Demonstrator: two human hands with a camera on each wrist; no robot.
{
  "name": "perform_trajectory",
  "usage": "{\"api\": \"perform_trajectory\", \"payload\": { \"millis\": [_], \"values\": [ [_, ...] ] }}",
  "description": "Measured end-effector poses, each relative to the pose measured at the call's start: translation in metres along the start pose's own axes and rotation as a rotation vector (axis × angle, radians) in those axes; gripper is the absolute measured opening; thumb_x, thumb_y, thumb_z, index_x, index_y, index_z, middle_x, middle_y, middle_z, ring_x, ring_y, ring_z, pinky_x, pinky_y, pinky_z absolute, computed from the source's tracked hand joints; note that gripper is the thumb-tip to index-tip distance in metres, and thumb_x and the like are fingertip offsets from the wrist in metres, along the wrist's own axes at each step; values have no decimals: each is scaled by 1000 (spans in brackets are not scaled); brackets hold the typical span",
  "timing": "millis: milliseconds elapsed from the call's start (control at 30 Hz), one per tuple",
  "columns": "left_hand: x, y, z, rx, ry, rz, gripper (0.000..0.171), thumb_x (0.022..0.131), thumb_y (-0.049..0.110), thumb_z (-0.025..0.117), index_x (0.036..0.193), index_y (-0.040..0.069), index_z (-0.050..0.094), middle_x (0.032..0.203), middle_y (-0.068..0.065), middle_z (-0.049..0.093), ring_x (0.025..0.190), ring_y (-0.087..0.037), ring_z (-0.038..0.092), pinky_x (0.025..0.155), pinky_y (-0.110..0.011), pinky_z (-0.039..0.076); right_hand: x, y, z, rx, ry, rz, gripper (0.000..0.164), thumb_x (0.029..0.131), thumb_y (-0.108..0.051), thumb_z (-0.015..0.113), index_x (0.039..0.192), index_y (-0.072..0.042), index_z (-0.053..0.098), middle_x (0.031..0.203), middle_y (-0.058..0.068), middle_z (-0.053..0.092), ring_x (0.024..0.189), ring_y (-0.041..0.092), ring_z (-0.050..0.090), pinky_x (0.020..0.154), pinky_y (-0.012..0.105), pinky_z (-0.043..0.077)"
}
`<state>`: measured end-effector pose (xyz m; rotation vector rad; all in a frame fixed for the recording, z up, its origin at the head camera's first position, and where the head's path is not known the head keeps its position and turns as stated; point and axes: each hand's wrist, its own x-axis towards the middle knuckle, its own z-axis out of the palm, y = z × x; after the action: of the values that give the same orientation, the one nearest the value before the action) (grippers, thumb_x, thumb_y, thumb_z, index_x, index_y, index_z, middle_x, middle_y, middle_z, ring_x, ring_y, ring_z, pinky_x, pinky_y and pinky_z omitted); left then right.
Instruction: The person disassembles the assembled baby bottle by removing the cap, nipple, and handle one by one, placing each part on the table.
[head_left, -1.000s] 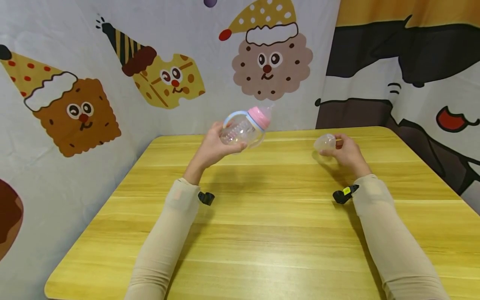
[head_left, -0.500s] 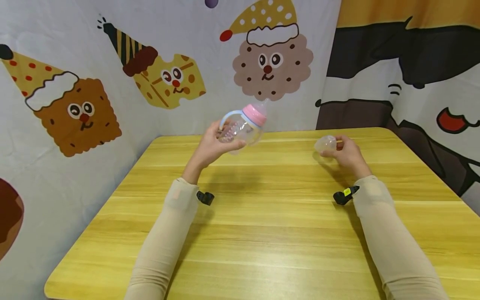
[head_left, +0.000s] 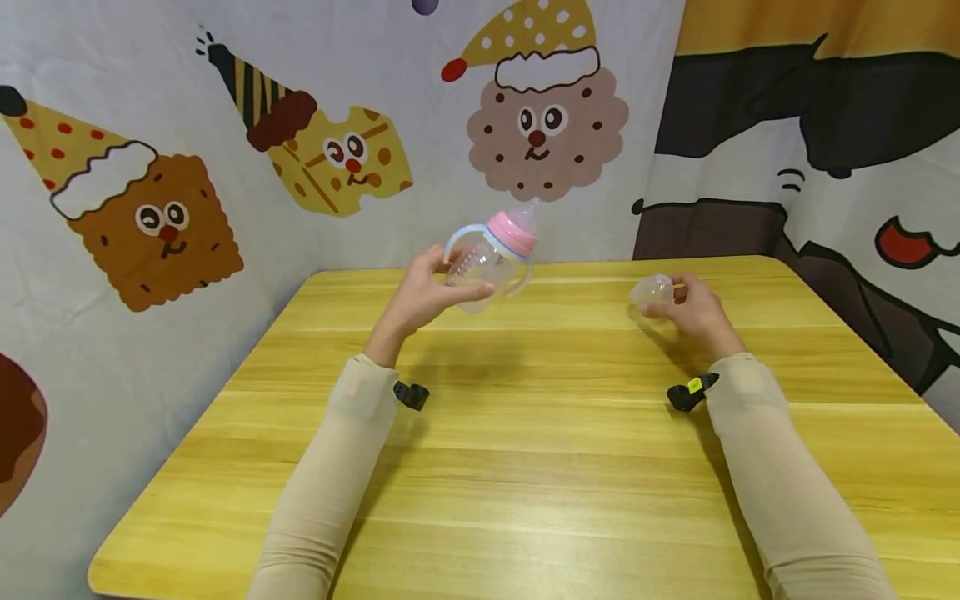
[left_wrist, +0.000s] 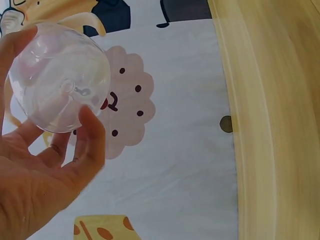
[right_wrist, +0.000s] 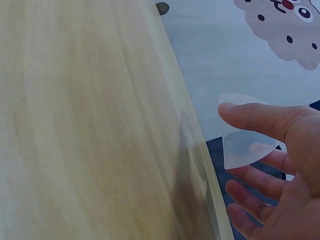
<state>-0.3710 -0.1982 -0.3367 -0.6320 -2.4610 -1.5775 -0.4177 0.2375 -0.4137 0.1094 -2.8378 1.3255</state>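
Observation:
A clear baby bottle [head_left: 480, 268] with a pink collar, a see-through nipple and pale blue handles is held above the far part of the table. My left hand [head_left: 422, 293] grips its lower body, and the bottle tilts with its nipple up and to the right. From the left wrist view the round base of the bottle [left_wrist: 60, 80] faces the camera, fingers and thumb about its rim. My right hand [head_left: 697, 308] pinches a translucent dome-shaped cap [head_left: 652, 292] near the table's far right. In the right wrist view the thumb lies across the cap [right_wrist: 245, 150], fingers beneath.
The wood-grain table [head_left: 525, 467] spreads below both hands. Its far edge meets a white curtain [head_left: 435, 125] printed with cartoon biscuits and cheese. Another curtain with a large black and white figure [head_left: 825, 108] hangs at the right. Each wrist carries a small black camera [head_left: 411, 396].
The bottle shifted slightly left and turned more upright, then turned a little in my left hand so that its right handle shows more. My right hand and the cap have hardly moved.

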Motion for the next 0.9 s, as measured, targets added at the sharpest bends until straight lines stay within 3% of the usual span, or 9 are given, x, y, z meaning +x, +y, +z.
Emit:
{"api": "perform_trajectory", "payload": {
  "millis": [333, 467, 567, 700, 900],
  "values": [
    [0, 1, 1, -51, -24, 1, 58, 85, 30, 89, 137, 18, 68, 133, -7, 63, 125, -28, 58, 95, -50, 56, 0, 0, -1, -8, -88, 3, 78, 103, -27, 70, 158, 9, 28, 148, 37, 44, 128, 49, 47, 107, 61, 42],
    [-1, 3, 3, -77, -46, -5, 50, 84, 32, 90, 129, 18, 72, 127, -6, 69, 117, -27, 62, 95, -49, 55, 1, -1, -2, -18, -110, 7, 77, 103, -27, 69, 158, 9, 28, 148, 37, 43, 129, 49, 47, 108, 62, 42],
    [-1, 4, 4, -59, -69, -6, 44, 84, 37, 89, 122, 20, 76, 121, -5, 71, 113, -26, 62, 93, -48, 55, 1, -1, -3, -25, -117, 10, 78, 104, -27, 69, 158, 9, 27, 148, 37, 43, 129, 50, 47, 109, 63, 42],
    [-1, 4, 5, -16, -78, -3, 46, 85, 41, 88, 125, 23, 76, 120, -3, 71, 112, -25, 61, 90, -47, 54, 1, -1, -3, -26, -116, 14, 79, 104, -28, 69, 159, 9, 26, 149, 37, 42, 130, 50, 46, 110, 64, 41],
    [-1, 1, 2, -1, -54, -17, 50, 88, 38, 86, 128, 11, 73, 118, -7, 72, 112, -27, 62, 90, -48, 54, 1, 1, -1, -21, -95, 16, 78, 103, -26, 70, 159, 8, 27, 149, 37, 43, 130, 50, 46, 110, 64, 41]
  ]
}}
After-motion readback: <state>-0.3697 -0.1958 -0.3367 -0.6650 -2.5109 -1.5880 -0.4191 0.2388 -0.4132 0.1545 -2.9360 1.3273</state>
